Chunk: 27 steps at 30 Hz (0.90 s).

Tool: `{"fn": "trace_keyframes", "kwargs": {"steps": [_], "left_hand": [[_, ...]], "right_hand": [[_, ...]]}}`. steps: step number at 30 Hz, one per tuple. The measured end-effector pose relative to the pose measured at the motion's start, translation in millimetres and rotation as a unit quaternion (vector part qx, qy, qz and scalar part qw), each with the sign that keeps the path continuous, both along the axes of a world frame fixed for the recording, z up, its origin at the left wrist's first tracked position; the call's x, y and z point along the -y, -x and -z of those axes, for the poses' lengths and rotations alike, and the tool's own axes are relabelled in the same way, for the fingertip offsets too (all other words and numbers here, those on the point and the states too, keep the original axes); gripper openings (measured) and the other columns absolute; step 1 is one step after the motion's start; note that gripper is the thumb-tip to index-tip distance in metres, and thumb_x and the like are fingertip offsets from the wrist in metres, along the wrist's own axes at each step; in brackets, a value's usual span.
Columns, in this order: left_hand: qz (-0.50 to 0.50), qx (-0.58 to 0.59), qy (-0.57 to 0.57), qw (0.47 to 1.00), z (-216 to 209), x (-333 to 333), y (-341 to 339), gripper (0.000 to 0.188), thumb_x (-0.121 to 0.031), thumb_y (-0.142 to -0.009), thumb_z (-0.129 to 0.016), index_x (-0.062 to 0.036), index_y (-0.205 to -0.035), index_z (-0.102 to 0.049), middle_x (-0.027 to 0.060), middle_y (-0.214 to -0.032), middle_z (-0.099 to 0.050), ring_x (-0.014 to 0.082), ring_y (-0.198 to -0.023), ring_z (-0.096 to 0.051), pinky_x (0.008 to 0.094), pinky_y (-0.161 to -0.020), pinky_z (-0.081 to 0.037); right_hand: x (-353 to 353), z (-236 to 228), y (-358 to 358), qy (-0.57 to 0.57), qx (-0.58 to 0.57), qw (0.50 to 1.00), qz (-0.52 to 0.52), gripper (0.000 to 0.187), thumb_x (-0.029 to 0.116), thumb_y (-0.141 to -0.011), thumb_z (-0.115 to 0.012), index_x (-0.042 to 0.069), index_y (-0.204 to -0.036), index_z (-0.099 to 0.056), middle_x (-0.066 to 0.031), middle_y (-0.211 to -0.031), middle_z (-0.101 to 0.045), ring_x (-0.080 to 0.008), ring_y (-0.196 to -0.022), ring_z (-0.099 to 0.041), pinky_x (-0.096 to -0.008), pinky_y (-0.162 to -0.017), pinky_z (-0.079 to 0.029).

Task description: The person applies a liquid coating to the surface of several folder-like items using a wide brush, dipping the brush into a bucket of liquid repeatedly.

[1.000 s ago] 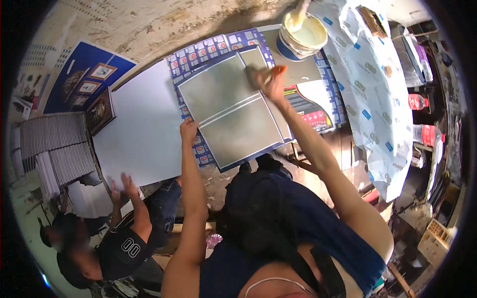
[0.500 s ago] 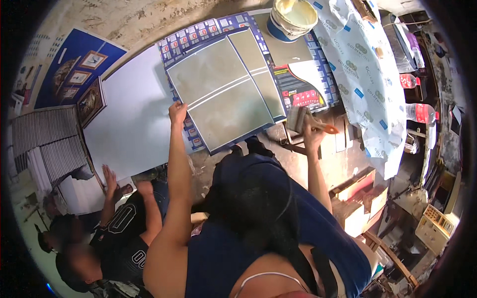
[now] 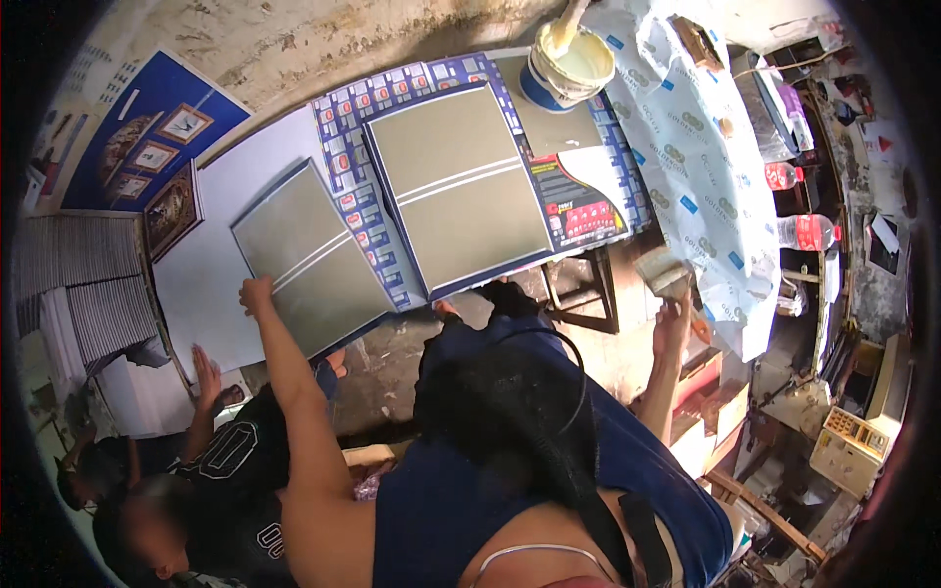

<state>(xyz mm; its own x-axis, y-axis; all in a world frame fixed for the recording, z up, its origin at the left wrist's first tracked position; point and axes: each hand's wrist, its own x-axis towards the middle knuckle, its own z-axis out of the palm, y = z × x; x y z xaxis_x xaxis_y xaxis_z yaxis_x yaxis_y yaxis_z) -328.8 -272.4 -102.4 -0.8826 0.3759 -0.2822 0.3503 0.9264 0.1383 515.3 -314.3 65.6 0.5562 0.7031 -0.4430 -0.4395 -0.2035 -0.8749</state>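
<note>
The person's left hand (image 3: 257,292) is stretched forward on a long bare arm, fingers curled over the near left edge of a flat grey rectangular board with a pale double stripe across its middle (image 3: 312,257). This board lies tilted, its far corner pointing away from the hand, and it rests partly on a large white sheet (image 3: 211,260) that spreads to the hand's left. Just to the right of that board, touching or nearly touching its edge, lies a second grey striped board (image 3: 459,188), sitting on a blue printed poster covered in small picture tiles (image 3: 358,191). Beyond it, at the far edge, stands a round tub of pale cream paste with a brush in it (image 3: 573,61).

The right hand (image 3: 671,323) is raised well apart from the boards, to the right, closed around the handle of a wide flat brush (image 3: 664,270) with its bristle end upward. Behind it hangs a white printed plastic sheet (image 3: 706,167). Between the two hands, below the near edges of the boards, is a patch of bare dirt floor (image 3: 392,358).

To the lower left of the left hand, another person in a dark shirt presses a flat hand (image 3: 204,370) on the white sheet's near edge.
</note>
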Motion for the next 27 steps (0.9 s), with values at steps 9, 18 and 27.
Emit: {"fn": "trace_keyframes", "kwargs": {"steps": [9, 18, 27], "left_hand": [[0.446, -0.027, -0.329, 0.832, -62.4, -150.2, -346.8, 0.062, -0.031, -0.079, -0.076, 0.0026, -0.127, -0.054, 0.0238, -0.123, -0.058, 0.0406, -0.116, -0.054, 0.0494, -0.1, -0.043], [0.725, -0.071, -0.053, 0.683, -51.0, -273.9, -519.9, 0.054, -0.051, -0.092, -0.053, -0.0052, -0.113, -0.07, 0.0162, -0.131, -0.059, 0.0317, -0.137, -0.041, 0.0651, -0.115, -0.009], [0.712, -0.097, 0.125, 0.685, -82.4, -288.7, -533.4, 0.059, -0.055, -0.096, -0.043, -0.0078, -0.124, -0.065, 0.012, -0.141, -0.052, 0.0283, -0.143, -0.032, 0.0658, -0.115, 0.0]], "right_hand": [[-236.8, -124.6, 51.3, -0.222, 0.009, 0.966, -0.133, 0.032, 0.027, -0.098, -0.059, 0.003, -0.119, -0.059, -0.0079, -0.098, -0.067, -0.0164, -0.079, -0.064, -0.0267, -0.063, -0.047], [-310.1, -112.8, 33.7, -0.255, -0.147, 0.945, -0.144, 0.026, 0.027, -0.1, -0.056, 0.005, -0.114, -0.059, -0.0079, -0.101, -0.064, -0.0163, -0.079, -0.062, -0.0286, -0.071, -0.051], [-363.9, -106.7, 2.2, -0.247, -0.113, 0.956, -0.113, 0.036, 0.03, -0.099, -0.058, 0.0, -0.119, -0.056, -0.0106, -0.104, -0.062, -0.0201, -0.084, -0.062, -0.0294, -0.071, -0.049]]}}
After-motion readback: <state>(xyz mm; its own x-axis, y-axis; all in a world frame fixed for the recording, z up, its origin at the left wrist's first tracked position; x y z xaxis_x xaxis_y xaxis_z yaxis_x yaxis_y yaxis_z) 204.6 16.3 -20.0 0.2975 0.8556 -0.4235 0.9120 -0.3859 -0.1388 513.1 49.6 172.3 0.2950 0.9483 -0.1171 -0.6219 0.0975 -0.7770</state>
